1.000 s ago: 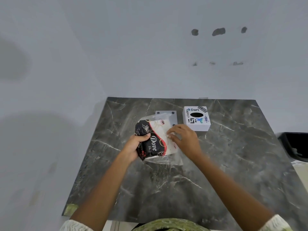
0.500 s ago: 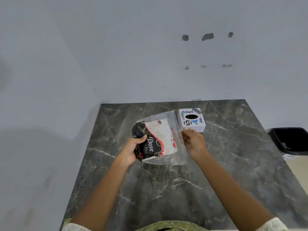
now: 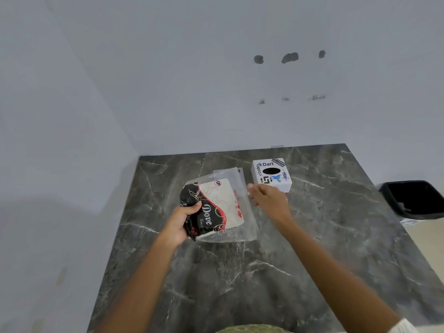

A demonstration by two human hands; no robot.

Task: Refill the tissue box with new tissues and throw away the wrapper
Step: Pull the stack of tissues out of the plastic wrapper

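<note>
The left hand [image 3: 182, 219] is gripping the tissue pack [image 3: 211, 207] just left of the tissue box [image 3: 271, 175], steadying it so the wrapper can be opened. The right hand [image 3: 269, 199], fingers loosely spread, is hovering beside the wrapper's clear edge, holding nothing.

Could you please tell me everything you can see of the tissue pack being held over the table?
The tissue pack is a soft block in a printed plastic wrapper, black and red at one end with "Dove" in white, cream with swirls at the other. A clear, loose stretch of wrapper extends past the tissues. It is tilted above the table. The left hand grips its black end; the right hand is at the clear edge.
</note>
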